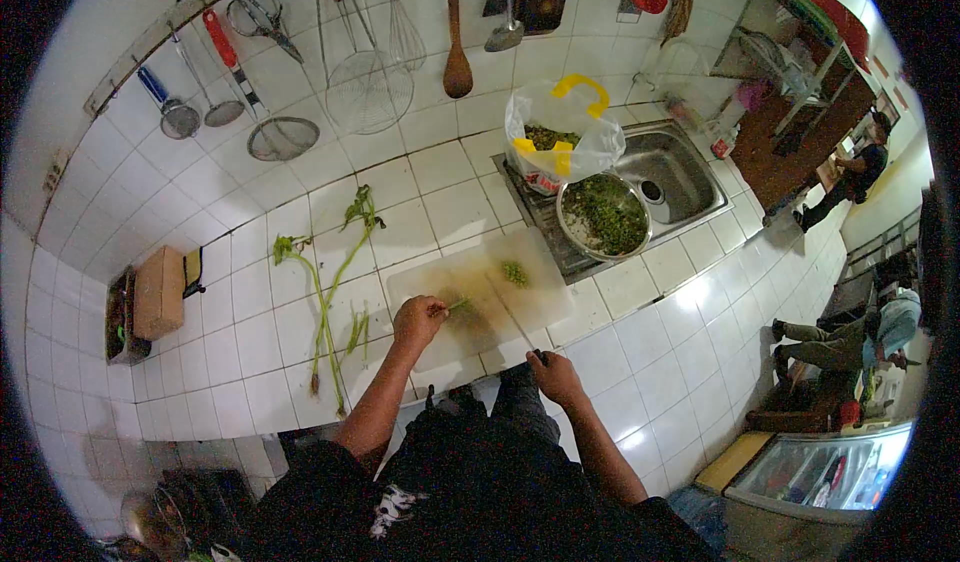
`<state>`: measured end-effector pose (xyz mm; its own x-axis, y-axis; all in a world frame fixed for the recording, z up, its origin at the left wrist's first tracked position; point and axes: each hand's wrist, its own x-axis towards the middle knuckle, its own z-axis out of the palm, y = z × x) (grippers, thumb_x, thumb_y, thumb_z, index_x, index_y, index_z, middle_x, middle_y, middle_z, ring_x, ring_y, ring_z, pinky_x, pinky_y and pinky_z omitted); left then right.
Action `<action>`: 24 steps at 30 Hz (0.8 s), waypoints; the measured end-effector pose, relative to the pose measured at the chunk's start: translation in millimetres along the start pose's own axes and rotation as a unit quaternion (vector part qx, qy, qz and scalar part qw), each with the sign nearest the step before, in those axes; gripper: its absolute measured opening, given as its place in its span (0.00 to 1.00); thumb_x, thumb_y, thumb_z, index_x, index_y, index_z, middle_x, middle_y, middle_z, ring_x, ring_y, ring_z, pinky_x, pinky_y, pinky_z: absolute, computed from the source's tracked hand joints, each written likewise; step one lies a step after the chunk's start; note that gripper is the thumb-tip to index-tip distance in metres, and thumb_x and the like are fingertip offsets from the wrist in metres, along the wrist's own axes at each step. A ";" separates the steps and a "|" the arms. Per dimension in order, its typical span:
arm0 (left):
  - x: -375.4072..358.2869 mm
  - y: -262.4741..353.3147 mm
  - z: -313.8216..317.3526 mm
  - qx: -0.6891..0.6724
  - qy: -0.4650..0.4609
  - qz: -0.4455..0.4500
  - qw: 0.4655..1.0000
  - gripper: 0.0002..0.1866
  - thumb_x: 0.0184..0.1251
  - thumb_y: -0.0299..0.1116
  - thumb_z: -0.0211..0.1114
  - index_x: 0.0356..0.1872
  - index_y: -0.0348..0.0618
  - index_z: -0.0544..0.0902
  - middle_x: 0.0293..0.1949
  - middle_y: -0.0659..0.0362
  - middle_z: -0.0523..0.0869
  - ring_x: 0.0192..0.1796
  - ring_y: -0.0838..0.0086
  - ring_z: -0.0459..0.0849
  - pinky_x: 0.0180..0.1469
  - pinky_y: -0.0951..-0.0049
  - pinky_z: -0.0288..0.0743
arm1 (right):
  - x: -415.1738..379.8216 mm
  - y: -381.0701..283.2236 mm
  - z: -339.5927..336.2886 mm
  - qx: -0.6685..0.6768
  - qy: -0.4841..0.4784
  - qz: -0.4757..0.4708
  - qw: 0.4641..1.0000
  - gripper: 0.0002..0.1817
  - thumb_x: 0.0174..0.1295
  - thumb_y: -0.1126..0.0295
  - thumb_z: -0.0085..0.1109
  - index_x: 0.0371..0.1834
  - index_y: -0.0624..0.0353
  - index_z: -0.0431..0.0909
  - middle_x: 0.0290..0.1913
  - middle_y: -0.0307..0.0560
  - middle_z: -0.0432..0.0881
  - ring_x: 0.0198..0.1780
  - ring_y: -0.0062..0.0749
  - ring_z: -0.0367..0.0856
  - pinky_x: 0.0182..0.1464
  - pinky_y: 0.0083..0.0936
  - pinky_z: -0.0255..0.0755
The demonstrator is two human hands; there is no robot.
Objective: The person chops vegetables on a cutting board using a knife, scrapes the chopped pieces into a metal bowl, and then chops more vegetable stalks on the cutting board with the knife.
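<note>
Over the left part of a stained white cutting board [550, 307], my left hand [420, 320] pinches a short green stem piece [458, 304]. My right hand [556, 374] is closed round the dark handle of a knife [512, 312], whose blade lies across the board and points away from me. A small pile of chopped greens [515, 273] sits on the board beyond the blade. Long leafy stalks [325, 307] lie on the tiled counter to the left, with shorter stem pieces [357, 330] beside them.
A metal bowl of chopped greens [605, 216] and a plastic bag [560, 132] stand by the sink [690, 177]. Utensils hang on the wall. A cardboard box [158, 292] is at the far left. Two people [862, 172] [850, 342] are at the right.
</note>
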<state>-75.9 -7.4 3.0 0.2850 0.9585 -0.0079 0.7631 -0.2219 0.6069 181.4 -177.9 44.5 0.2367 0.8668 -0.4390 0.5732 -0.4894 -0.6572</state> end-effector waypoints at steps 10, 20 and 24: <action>6.0 10.5 5.6 0.056 0.037 0.056 0.996 0.09 0.52 0.34 0.71 0.35 0.51 0.87 0.32 0.58 0.85 0.42 0.60 0.83 0.45 0.60 0.78 | -2.1 2.6 5.3 0.014 0.023 -0.041 0.999 0.29 0.68 0.47 0.49 0.37 0.70 0.79 0.32 0.68 0.82 0.38 0.61 0.82 0.42 0.46 0.73; 28.3 42.9 32.2 0.039 0.027 0.109 0.993 0.10 0.51 0.32 0.68 0.36 0.50 0.88 0.40 0.58 0.87 0.47 0.59 0.83 0.49 0.59 0.78 | 10.6 12.3 7.0 0.005 0.035 -0.038 0.999 0.31 0.69 0.46 0.49 0.36 0.71 0.80 0.32 0.70 0.81 0.39 0.63 0.82 0.43 0.47 0.73; 26.8 38.1 31.7 0.054 0.026 0.123 0.991 0.13 0.48 0.31 0.69 0.39 0.49 0.88 0.41 0.56 0.87 0.49 0.58 0.81 0.52 0.62 0.78 | 22.0 17.6 12.3 -0.044 0.022 -0.039 0.998 0.33 0.68 0.43 0.48 0.39 0.70 0.81 0.36 0.71 0.82 0.44 0.62 0.83 0.47 0.49 0.73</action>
<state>-20.9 4.1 0.8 0.4412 0.8807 0.1726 0.7328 -0.4645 0.4972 187.1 -168.6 15.8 0.2214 0.9066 -0.3593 0.6579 -0.4108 -0.6312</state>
